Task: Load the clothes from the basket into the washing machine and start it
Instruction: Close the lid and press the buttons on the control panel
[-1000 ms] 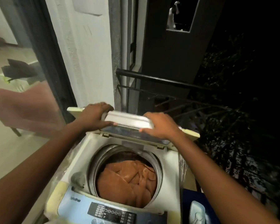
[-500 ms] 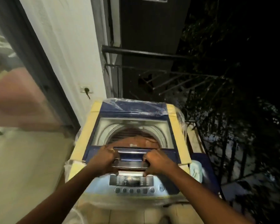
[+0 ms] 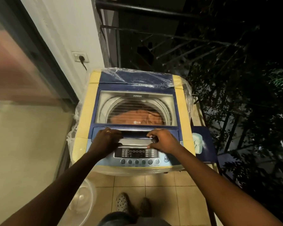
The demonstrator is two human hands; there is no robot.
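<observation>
A top-loading washing machine (image 3: 84, 128) with yellowed sides stands in front of me. Its blue lid (image 3: 136, 88) lies flat and closed. Through the lid's window I see orange-brown clothes (image 3: 137, 115) in the drum. My left hand (image 3: 105, 140) and my right hand (image 3: 163, 141) both rest on the silver lid handle (image 3: 135, 141) at the lid's front edge, fingers curled over it. Just below the hands is the control panel (image 3: 136, 153) with a row of round buttons (image 3: 140, 161).
A white basket (image 3: 82, 198) stands on the tiled floor at the lower left, beside my feet (image 3: 122, 202). A wall socket (image 3: 81, 57) is on the white wall, left. A blue stand (image 3: 209, 144) with a pale object sits right of the machine. A dark railing (image 3: 153, 9) runs behind.
The lid, held upright a second ago, has been folded down flat over the drum. Both hands came down with its handle. My view has tilted down to the floor.
</observation>
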